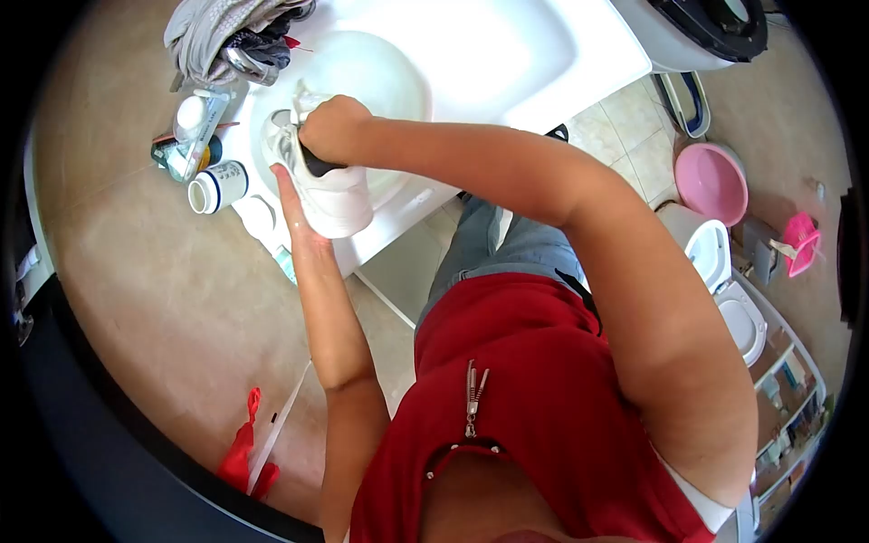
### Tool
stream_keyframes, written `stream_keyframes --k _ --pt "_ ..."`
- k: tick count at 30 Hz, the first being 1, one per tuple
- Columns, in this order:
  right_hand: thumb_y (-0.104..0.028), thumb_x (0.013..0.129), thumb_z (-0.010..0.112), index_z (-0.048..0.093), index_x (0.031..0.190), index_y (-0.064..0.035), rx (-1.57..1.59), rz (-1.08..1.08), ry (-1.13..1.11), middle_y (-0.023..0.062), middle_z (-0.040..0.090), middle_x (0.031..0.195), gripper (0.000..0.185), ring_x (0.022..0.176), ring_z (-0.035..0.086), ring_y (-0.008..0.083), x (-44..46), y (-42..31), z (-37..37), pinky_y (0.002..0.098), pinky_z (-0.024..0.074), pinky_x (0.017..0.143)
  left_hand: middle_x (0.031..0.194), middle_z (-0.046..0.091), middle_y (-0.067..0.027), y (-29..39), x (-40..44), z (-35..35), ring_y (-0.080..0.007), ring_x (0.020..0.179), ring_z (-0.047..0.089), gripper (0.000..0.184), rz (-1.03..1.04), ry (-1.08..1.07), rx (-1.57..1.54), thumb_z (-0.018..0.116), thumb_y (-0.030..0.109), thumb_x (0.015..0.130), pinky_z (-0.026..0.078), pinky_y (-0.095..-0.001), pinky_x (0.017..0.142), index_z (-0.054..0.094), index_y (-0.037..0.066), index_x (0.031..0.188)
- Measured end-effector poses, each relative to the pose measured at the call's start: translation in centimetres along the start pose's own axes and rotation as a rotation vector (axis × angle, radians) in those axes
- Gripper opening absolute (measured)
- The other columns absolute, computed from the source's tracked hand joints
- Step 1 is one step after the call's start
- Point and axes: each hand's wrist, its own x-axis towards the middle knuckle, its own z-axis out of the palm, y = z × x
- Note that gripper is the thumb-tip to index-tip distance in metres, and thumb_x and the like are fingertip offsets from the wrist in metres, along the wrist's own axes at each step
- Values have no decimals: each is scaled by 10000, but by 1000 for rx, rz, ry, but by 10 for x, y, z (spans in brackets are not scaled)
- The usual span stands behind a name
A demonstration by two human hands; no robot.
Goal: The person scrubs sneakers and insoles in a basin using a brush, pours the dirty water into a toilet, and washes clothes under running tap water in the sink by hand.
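A white shoe (pixel 335 201) is held over the sink basin (pixel 389 72), its dark opening facing up. Along the shoe's left side lies my left hand (pixel 291 204), its thumb showing and its other fingers hidden behind the shoe. My right hand (pixel 335 131) is closed in a fist at the shoe's opening. A crumpled whitish piece sticks out beyond its knuckles; whether this belongs to the shoe cannot be made out.
Grey bundled cloth (pixel 204 41) lies at the sink's upper left corner. Beside the basin stand an open white jar (pixel 217 187), a white bottle (pixel 258 217) and toiletries. A pink basin (pixel 711 184), a toilet (pixel 742 326) and a shelf rack (pixel 786 398) are on the right.
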Motion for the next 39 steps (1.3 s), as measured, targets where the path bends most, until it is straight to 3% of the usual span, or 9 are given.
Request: stream_keyframes --k 6,10,14,17,19,25,30,33,39 --pt "-169 729 577 678 769 -37 122 -156 -146 155 665 766 171 712 655 304 -40 2 -31 400 517 609 1328 453 -144 11 12 -34 -321 1192 470 650 34 -67 -23 251 560 932 439 -461 965 335 96 1380" --pt "-178 716 590 680 759 -46 -89 -95 -79 131 674 769 165 719 662 278 -32 -2 -24 383 520 621 1348 436 -136 -4 -5 -4 -298 1198 469 655 -65 14 -28 237 551 943 410 -421 999 329 70 1378" --pt "-173 758 565 700 818 -86 18 74 51 105 686 865 172 804 666 243 -14 -2 -2 367 512 664 1357 429 -130 -17 -16 14 -284 1206 461 634 5 76 3 301 527 943 403 -412 1003 328 66 1378" --pt "-185 767 555 699 816 -87 33 23 8 109 684 844 182 787 665 253 -8 3 7 383 514 659 1323 461 -129 -12 -12 -6 -286 1154 503 613 -34 -35 -53 338 515 940 436 -422 965 354 68 1359" --pt "-235 783 540 680 793 -72 181 -76 13 148 660 755 215 691 639 322 -19 4 -3 421 505 631 1288 492 -131 -1 -6 -32 -287 1115 532 592 -65 -159 -54 351 504 941 459 -432 933 379 70 1341" --pt "-228 803 514 656 788 -42 311 -322 -148 187 638 743 235 714 621 354 -63 -6 -40 443 489 665 1193 553 -170 18 -12 -34 -310 1063 557 549 -85 -104 -151 410 476 925 469 -452 911 441 60 1281" --pt "-158 670 613 670 691 -54 92 5 133 131 668 720 120 665 661 268 -30 -9 -6 370 515 573 1207 551 -141 -9 -25 0 -293 1057 570 561 -74 31 -38 387 478 936 493 -411 891 424 54 1301" --pt "-193 729 585 698 786 -74 2 27 58 108 686 830 173 782 668 254 -20 -11 -2 370 511 646 1256 520 -133 -16 -21 1 -275 1100 548 588 -61 38 -24 380 500 932 468 -400 933 400 64 1326" --pt "-182 771 523 663 770 -11 223 -171 -89 175 649 743 221 682 626 347 -45 -5 -11 430 493 610 1316 473 -131 6 -5 -31 -302 1175 493 628 13 -45 15 338 531 930 433 -440 976 352 79 1366"
